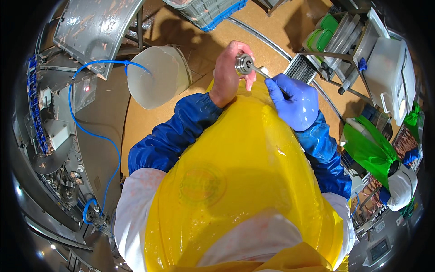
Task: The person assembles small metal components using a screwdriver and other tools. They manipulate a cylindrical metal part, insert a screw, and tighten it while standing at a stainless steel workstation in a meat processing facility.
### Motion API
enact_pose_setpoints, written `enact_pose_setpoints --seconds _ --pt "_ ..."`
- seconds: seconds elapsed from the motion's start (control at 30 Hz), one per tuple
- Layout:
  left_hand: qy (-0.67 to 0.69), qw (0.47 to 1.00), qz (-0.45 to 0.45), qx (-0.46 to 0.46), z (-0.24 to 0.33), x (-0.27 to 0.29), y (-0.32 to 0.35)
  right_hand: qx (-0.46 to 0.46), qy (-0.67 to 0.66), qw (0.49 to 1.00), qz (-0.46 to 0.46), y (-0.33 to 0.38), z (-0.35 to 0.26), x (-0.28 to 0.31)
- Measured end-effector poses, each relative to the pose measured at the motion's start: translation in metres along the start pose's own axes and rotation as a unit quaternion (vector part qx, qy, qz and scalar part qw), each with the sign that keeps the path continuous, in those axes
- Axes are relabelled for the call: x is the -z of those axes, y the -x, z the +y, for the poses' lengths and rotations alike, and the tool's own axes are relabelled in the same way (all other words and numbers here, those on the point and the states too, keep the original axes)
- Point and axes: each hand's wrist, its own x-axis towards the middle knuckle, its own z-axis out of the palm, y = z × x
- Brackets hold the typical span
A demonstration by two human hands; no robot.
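Observation:
My bare left hand (pixel 224 75) is closed around a round, stepped metal part (pixel 244 64) with a hole in its middle, held up in front of my yellow apron (pixel 235 149). In a blue glove, my right hand (pixel 297 100) grips a thin metal rod-like tool (pixel 259 71). The rod's far end meets the face of the metal part at its hole; how deep it goes I cannot tell. My fingers hide the tool's rear end.
To the left, a white bucket (pixel 152 77) has a blue hose (pixel 105 138) running into it. A scrap-strewn metal table (pixel 97 29), grey crate (pixel 204 11) and machinery (pixel 56 131) stand around. At right are a rack with green-lidded tubs (pixel 325 34) and a co-worker in a green apron (pixel 369 140).

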Motion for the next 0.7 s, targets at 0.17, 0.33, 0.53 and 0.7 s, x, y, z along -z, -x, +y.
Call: enact_pose_setpoints --seconds 0.17,0.33,0.53,0.7 --pt "-0.228 0.969 -0.093 0.012 0.013 -0.001 0.007 0.12 0.149 0.982 0.006 -0.01 0.007 0.021" --pt "-0.119 0.992 -0.03 -0.019 0.011 -0.011 0.013 0.176 0.202 0.963 -0.041 -0.013 0.001 0.046" --pt "-0.17 0.98 -0.092 0.042 0.019 -0.007 0.015 0.226 0.229 0.944 -0.065 -0.011 -0.003 0.042" --pt "-0.209 0.977 -0.046 -0.003 0.019 -0.014 0.015 0.175 0.203 0.959 -0.09 -0.005 -0.004 0.028"
